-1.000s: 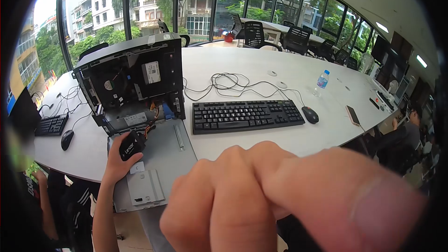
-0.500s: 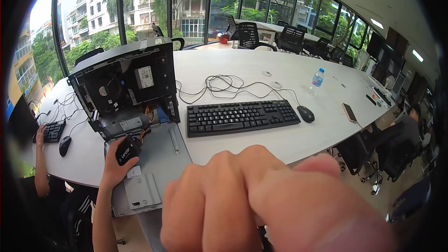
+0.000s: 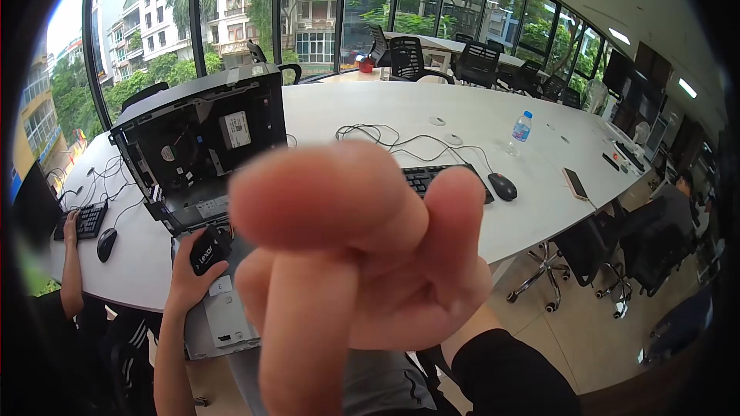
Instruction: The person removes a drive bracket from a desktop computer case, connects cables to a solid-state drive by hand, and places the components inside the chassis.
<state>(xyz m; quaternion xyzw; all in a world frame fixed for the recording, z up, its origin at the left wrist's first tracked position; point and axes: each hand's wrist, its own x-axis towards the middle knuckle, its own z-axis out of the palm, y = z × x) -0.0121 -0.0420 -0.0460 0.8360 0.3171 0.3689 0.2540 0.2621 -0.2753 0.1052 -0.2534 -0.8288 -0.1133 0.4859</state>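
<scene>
At the left, my left hand [image 3: 189,281] grips a black Lexar drive [image 3: 206,250] between thumb and fingers. It is above the grey metal panel [image 3: 223,323] of an opened desktop computer case [image 3: 193,146], whose inside with fan and cables faces me. My right hand [image 3: 362,246] is raised very close to the camera. Its fingers are bent and apart, somewhat blurred, with no object visible in them. It covers much of the black keyboard [image 3: 432,177] and part of the case.
A black mouse [image 3: 502,187], a water bottle [image 3: 521,135] and a phone [image 3: 574,183] are on the white table [image 3: 532,216]. Loose cables [image 3: 378,135] lie behind the keyboard. At far left, another person's hand [image 3: 71,227] rests on a second keyboard [image 3: 91,219]. Office chairs [image 3: 586,254] stand right.
My right hand has risen and turned from a curled, back-of-hand view to show its fingertips, now hiding most of the keyboard. My left hand keeps the drive in nearly the same place.
</scene>
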